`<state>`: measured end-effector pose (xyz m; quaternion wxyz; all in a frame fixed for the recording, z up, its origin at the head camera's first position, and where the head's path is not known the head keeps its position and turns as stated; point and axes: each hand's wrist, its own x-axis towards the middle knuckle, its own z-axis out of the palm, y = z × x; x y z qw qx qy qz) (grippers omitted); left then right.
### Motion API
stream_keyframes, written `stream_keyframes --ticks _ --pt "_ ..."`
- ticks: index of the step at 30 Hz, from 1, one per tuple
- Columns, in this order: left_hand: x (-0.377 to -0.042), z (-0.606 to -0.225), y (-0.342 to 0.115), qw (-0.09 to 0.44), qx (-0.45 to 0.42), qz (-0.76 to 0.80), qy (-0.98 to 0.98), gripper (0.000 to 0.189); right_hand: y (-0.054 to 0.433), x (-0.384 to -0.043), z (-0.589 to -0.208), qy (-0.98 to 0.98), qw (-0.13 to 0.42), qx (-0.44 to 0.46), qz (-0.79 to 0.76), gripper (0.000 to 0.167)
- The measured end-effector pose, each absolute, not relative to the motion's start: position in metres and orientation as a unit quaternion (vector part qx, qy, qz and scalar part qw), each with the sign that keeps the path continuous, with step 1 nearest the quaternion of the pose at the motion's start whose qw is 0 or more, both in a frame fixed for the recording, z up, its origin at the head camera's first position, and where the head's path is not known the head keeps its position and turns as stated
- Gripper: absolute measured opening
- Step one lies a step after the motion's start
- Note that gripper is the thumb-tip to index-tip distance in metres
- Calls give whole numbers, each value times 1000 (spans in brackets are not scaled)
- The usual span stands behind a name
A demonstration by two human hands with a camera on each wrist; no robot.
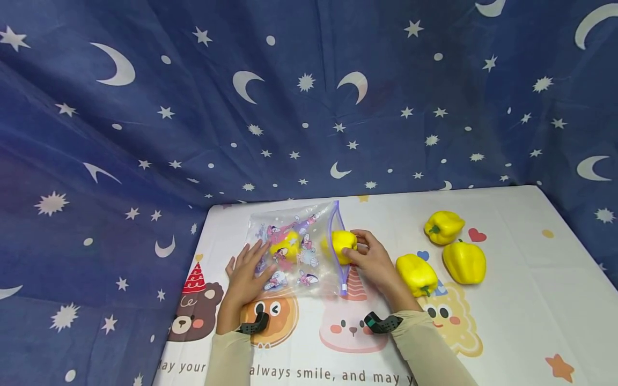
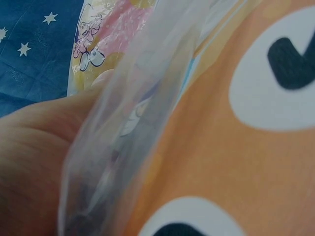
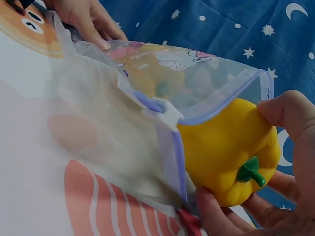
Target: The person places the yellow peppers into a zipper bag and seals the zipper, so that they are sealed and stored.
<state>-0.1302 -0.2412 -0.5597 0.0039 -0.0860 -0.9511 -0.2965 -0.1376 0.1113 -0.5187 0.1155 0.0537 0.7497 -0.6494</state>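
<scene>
Along the near edge of the white cloth point(image 1: 521, 321), dark print point(image 1: 303, 373) reads "always smile, and may". The bag point(image 1: 309, 284) – clear, soft plastic with pink and purple cartoons, a purple zip point(image 3: 178, 162) and a white slider point(image 3: 170, 117) – lies left of centre. One yellow pepper point(image 1: 285, 247) sits inside; a second pepper point(image 1: 341, 244), glossy and green-stemmed, is partly in the mouth at right, pinched between the right hand's point(image 1: 374, 260) thumb and fingers. The left hand point(image 1: 248, 273) rests spread on the bag's left part. Farther right lie three loose peppers point(image 1: 417, 274).
</scene>
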Motion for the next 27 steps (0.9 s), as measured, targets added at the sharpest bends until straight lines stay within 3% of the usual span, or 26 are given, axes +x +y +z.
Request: stream_keyframes --ticks 27 --pt "-130 -558 -238 12 -80 -295 -952 67 108 -138 -528 731 148 18 -666 64"
